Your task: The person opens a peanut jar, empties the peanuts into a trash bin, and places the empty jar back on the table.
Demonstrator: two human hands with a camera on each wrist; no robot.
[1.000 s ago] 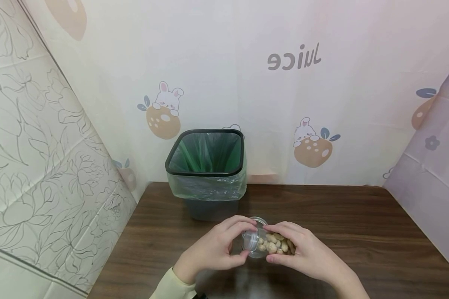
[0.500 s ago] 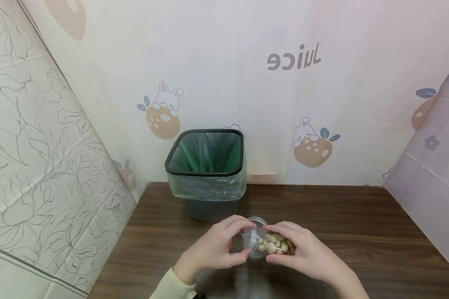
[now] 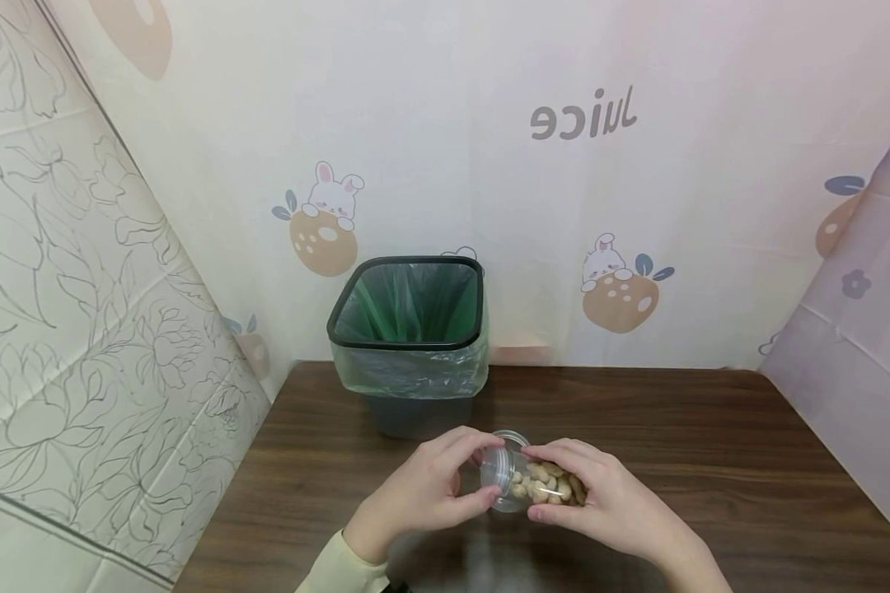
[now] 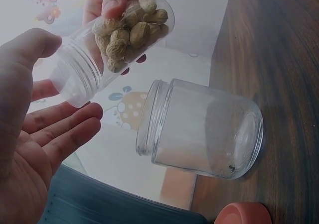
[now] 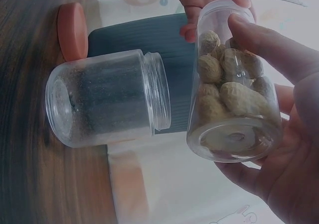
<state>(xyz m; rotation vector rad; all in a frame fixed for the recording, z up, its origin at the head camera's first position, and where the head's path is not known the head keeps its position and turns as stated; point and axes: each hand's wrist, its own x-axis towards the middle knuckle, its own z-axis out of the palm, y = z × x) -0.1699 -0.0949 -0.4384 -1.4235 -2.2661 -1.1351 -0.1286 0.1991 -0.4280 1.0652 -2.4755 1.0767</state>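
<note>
A clear plastic jar [image 5: 234,139] of peanuts [image 3: 541,487], tilted well over, is gripped by the right hand [image 3: 601,498]; its ridged end, toward nine o'clock, is pinched by the left hand [image 3: 433,490]. Beneath, an upright glass jar [image 4: 204,127] is set on the table [image 3: 638,428]. An orange-red cap [image 5: 73,32] is seen just beside it, at five o'clock in the left-wrist view. Toward half past ten, a bag-lined bin [image 3: 423,416] is placed.

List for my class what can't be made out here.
Head view: the coral lid, apparently covered by the left hand.
Head view: part of the glass jar, behind the peanut container.
Head view: the peanut count, some peanuts covered by the right hand.
Left wrist view: a dark speck near the jar's base, too small to identify.
Left wrist view: much of the bin, beyond the bottom edge.
</note>
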